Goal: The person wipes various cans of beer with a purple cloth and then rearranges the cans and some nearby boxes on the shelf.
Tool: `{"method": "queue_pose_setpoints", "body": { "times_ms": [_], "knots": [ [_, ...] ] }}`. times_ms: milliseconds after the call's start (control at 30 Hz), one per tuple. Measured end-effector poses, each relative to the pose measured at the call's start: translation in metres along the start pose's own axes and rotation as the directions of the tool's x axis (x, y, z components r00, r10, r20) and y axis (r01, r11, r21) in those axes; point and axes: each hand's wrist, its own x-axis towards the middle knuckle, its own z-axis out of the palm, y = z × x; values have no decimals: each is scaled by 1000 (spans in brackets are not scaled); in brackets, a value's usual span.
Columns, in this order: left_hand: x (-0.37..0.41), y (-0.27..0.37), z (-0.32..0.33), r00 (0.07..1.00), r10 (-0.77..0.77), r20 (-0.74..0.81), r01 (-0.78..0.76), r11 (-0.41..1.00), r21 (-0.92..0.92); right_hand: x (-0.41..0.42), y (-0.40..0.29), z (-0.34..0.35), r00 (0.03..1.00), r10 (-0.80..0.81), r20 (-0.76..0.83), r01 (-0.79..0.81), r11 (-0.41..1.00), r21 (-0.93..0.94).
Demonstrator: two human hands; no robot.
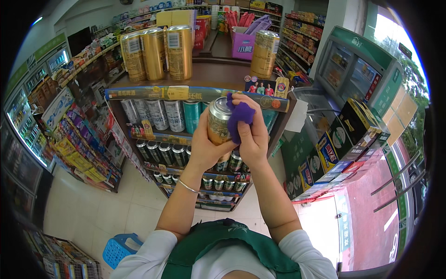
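Note:
A gold drink can (218, 122) with a silver lid is held upright in front of the shelf unit. My left hand (204, 146) wraps around its left side and lower part. In my right hand (256, 136) a purple cloth (240, 118) is bunched up and pressed against the can's right side. Cloth and fingers hide that side of the can. Several tall gold cans (153, 54) stand in a group on the brown shelf top (216, 71), left of my hands. Another gold can (264, 54) stands at the right end of that top.
Below the top, shelves hold silver cans (160, 115), teal cans (191, 115) and dark cans (165, 152). A purple carton (243, 43) of packets sits farther back. Stacked drink cartons (334, 146) stand right, beside a green-framed fridge (352, 69). A blue stool (122, 248) is on the floor at lower left.

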Motion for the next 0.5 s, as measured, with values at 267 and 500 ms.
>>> {"method": "queue_pose_setpoints", "body": {
  "times_ms": [267,500],
  "knots": [
    [-8,-5,2,977,-52,207,132,909,-396,26,-3,-10,893,407,192,-447,751,486],
    [2,-9,6,999,-6,-44,-13,907,-421,5,3,11,965,250,84,-262,946,190]
  ]
}}
